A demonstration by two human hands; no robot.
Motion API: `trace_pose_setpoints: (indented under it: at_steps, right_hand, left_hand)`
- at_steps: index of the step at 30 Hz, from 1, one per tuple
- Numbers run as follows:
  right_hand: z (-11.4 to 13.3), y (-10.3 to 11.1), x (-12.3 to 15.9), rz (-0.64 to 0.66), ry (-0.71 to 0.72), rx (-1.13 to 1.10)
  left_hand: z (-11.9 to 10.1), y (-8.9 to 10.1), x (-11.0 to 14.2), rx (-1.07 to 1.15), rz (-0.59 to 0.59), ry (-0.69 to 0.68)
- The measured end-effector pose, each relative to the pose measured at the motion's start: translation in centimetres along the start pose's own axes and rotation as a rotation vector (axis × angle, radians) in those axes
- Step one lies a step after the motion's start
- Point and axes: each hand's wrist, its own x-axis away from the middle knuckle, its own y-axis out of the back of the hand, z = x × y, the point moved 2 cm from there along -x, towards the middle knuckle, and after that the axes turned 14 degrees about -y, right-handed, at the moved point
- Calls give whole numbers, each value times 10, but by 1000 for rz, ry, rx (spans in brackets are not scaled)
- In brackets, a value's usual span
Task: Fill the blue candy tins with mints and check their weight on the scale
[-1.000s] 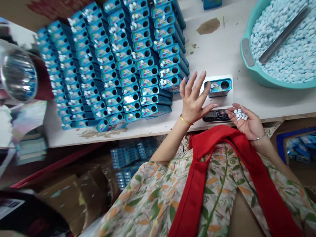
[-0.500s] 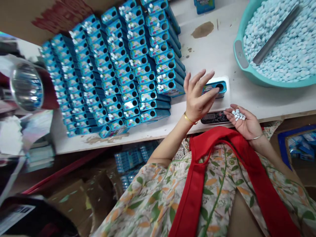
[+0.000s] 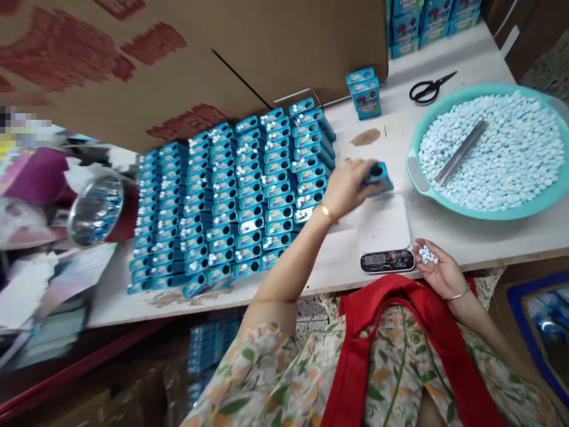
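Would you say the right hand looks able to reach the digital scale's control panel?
Probably yes: the right hand is right beside the control panel, with nothing visibly between them, though the pale candies cupped in its palm may spill if it tips.

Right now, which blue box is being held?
The box in the left hand, just beyond the scale. Only it is gripped; the boxes in rows stand unheld.
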Motion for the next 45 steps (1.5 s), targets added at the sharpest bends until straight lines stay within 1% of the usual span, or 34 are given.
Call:
trace_pose_setpoints:
  at_steps: [2, 3, 5, 7, 8, 10, 12, 13, 15, 17, 18, 20, 21, 22, 23, 24, 25, 26, 28, 30, 32, 34, 36, 38, 40, 42, 44, 45]
  right_hand:
    - [3, 9, -2, -40, 33, -14]
    - [4, 13, -2, -57, 46, -19]
    - [7, 17, -3, -89, 65, -29]
    - [10, 19, -3, -133, 76, -56]
    - [11, 19, -2, -159, 81, -75]
    - [14, 17, -2, -204, 84, -101]
    - [18, 14, -1, -229, 76, -99]
    - [19, 12, -1, -232, 69, -88]
    - [21, 9, 0, -226, 56, -56]
    - [23, 8, -1, -216, 53, -20]
    - [23, 8, -2, -214, 52, -5]
    - [22, 8, -4, -212, 36, 24]
    - [21, 8, -5, -206, 16, 41]
    - [20, 7, -6, -195, -9, 60]
    - [18, 5, -7, -181, -29, 80]
    - [17, 3, -7, -162, -45, 101]
    - [15, 1, -7, -142, -52, 121]
    - [13, -1, -6, -121, -52, 139]
    - [9, -6, -3, -87, -44, 167]
    - [4, -8, 1, -64, -40, 185]
    - [0, -8, 5, -52, -35, 192]
    - [-2, -6, 9, -48, -26, 186]
    - [-4, -3, 13, -53, -9, 168]
    - [-4, 0, 16, -51, 12, 148]
    - [-3, 3, 20, -39, 35, 135]
    - [-2, 6, 23, -32, 54, 126]
    - [-1, 9, 26, -37, 65, 118]
    - [-1, 10, 27, -37, 68, 116]
  left_hand:
    - [47, -6, -32, -36, -100, 73]
    - [70, -11, -50, -47, -115, 92]
    - [110, -23, -84, -72, -61, 155]
    - [139, -36, -113, -93, -4, 194]
    - [149, -42, -125, -101, 10, 207]
    - [161, -52, -142, -107, 3, 222]
    - [165, -56, -148, -110, -25, 242]
    - [164, -55, -146, -112, -36, 246]
    - [156, -43, -130, -123, -36, 220]
    - [135, -18, -95, -125, -19, 151]
    - [121, -2, -71, -113, -11, 115]
    - [85, 30, -16, -76, -42, 56]
    - [67, 42, 14, -68, -42, 60]
    - [50, 49, 43, -72, -37, 88]
    - [36, 51, 71, -88, -31, 112]
    - [25, 49, 96, -108, -25, 130]
    - [17, 42, 117, -127, -21, 147]
    - [13, 33, 134, -148, -21, 164]
    - [9, 16, 153, -205, -21, 210]
    - [5, 7, 156, -273, -20, 246]
    - [-7, 12, 146, -306, -22, 241]
    - [-26, 24, 127, -274, -19, 199]
    - [-46, 35, 103, -211, 2, 146]
    - [-64, 37, 76, -155, 39, 84]
    - [-78, 28, 52, -114, 82, 18]
    - [-86, 13, 34, -81, 123, -41]
    - [-89, 2, 23, -57, 156, -81]
    - [-90, 0, 21, -49, 171, -91]
